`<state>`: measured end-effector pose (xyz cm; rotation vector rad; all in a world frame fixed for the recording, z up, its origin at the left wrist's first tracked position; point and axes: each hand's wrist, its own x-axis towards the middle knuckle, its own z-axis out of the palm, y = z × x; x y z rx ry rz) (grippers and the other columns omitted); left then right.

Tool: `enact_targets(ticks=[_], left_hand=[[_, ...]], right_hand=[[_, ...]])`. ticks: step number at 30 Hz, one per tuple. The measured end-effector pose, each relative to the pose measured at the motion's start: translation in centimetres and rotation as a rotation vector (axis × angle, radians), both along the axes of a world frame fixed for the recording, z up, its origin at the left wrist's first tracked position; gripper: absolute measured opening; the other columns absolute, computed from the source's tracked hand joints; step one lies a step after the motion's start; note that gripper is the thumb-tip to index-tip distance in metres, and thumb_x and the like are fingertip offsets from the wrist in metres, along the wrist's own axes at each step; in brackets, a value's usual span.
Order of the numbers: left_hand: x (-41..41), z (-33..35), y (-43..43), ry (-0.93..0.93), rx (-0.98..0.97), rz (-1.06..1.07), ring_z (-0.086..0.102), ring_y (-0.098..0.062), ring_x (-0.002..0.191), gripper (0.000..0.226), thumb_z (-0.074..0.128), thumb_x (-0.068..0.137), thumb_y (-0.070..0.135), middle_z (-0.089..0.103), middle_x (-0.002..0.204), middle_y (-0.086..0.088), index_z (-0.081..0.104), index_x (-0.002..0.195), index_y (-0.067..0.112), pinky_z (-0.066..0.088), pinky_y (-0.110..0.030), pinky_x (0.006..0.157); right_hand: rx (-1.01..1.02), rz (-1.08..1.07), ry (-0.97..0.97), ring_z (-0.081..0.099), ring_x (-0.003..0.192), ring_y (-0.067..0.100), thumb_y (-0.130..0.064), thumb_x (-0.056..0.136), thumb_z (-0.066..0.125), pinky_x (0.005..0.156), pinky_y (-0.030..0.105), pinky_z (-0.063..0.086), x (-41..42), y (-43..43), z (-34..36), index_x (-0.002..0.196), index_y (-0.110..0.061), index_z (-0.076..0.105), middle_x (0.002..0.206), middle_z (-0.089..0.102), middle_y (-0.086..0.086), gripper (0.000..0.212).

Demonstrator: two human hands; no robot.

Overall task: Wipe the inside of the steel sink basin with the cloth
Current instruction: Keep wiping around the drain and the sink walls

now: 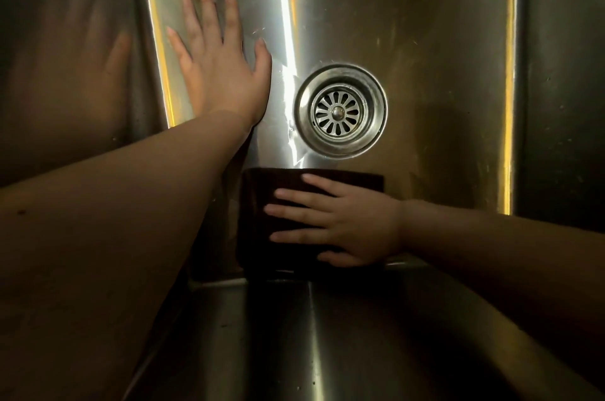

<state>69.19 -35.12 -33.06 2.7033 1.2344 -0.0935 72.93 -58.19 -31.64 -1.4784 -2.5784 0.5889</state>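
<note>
Far left: the left wall (65, 73) of the sink (442, 40), dim steel, with a blurred reflection of a hand in it.

Next, the left hand (222, 73), laid flat on the sink floor just beside that wall. Palm down, fingers straight and spread, pointing away, grasping nothing. Just right of the thumb, a bright streak of light (288, 40) down the steel.

Then the drain (340, 110), round, with a slotted strainer and a small knob in the middle. Set near the centre of the floor, close to the left hand's thumb side but not touched by either hand.

Just on the near side of the drain, the cloth (262, 181): dark, folded to a rough square, lying flat on the floor. Far edge just short of the drain's rim, near edge at the foot of the near wall (327, 335).

On top of the cloth, the right hand (353, 223), palm down, fingers straight and slightly apart, pointing left. Pressing the cloth onto the steel, not curled round it.

Far right: the right wall (563, 73), dark, with a yellow strip of light along its bottom corner.
</note>
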Motion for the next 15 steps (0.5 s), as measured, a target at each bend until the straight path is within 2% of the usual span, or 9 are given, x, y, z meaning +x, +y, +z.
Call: enact_targets(ticks=[4,6,7,10,11,13,15], left_hand=[[0.0,-0.3,0.2,0.026,0.030,-0.001,-0.002,-0.027,0.147,0.065,0.018,0.094,0.048,0.000,0.160,-0.007,0.006,0.153,0.023,0.000,-0.050,0.117],[-0.1,-0.3,0.2,0.021,0.029,-0.003,-0.002,-0.027,0.147,0.065,0.018,0.094,0.048,0.001,0.160,-0.007,0.007,0.153,0.023,0.000,-0.050,0.117],[-0.1,-0.3,0.2,0.023,0.028,-0.007,-0.002,-0.027,0.147,0.065,0.018,0.095,0.048,0.001,0.160,-0.007,0.007,0.153,0.023,0.000,-0.050,0.117],[-0.1,0.0,0.0,0.053,0.035,-0.032,-0.002,-0.028,0.146,0.063,0.017,0.097,0.046,0.000,0.160,-0.008,0.004,0.153,0.020,0.001,-0.051,0.117],[-0.1,0.3,0.1,0.059,0.027,-0.037,-0.003,-0.029,0.146,0.063,0.016,0.097,0.045,-0.001,0.160,-0.009,0.003,0.153,0.019,0.001,-0.052,0.117],[-0.3,0.9,-0.2,0.042,0.006,-0.054,-0.004,-0.029,0.146,0.063,0.016,0.098,0.045,-0.003,0.160,-0.011,0.001,0.152,0.016,0.002,-0.054,0.116],[-1.1,1.8,-1.7,0.010,-0.026,-0.135,-0.004,-0.029,0.146,0.066,0.018,0.097,0.045,-0.003,0.159,-0.012,0.000,0.152,0.013,0.001,-0.054,0.116]], right_hand=[[-0.001,0.008,-0.019,0.007,0.148,0.030,-0.042,0.092,0.043,0.118,0.048,0.001,-1.6,2.0,-0.1,0.151,-0.019,0.027,0.159,0.015,0.012,0.065],[0.001,-0.005,0.043,0.016,0.146,0.031,-0.038,0.094,0.048,0.118,0.044,0.006,-0.5,1.7,0.5,0.147,-0.012,0.036,0.156,0.022,0.015,0.060],[0.009,-0.077,0.093,0.023,0.144,0.033,-0.034,0.093,0.052,0.117,0.043,0.011,0.5,1.5,0.8,0.143,-0.008,0.042,0.154,0.029,0.017,0.058],[0.090,-0.617,0.063,0.032,0.139,0.037,-0.027,0.089,0.056,0.115,0.047,0.020,5.1,0.3,1.5,0.139,-0.001,0.044,0.148,0.037,0.022,0.057],[0.105,-0.821,-0.003,0.028,0.141,0.038,-0.030,0.091,0.052,0.115,0.048,0.020,6.8,-0.1,1.7,0.142,-0.001,0.039,0.150,0.033,0.022,0.060],[0.032,-1.107,-0.133,0.013,0.146,0.033,-0.039,0.092,0.042,0.118,0.046,0.010,9.5,-0.7,1.9,0.150,-0.005,0.023,0.157,0.018,0.018,0.070],[-0.096,-1.196,-0.212,-0.002,0.148,0.028,-0.044,0.093,0.035,0.119,0.043,0.000,10.6,-1.2,1.3,0.152,-0.008,0.009,0.161,0.003,0.013,0.075]])
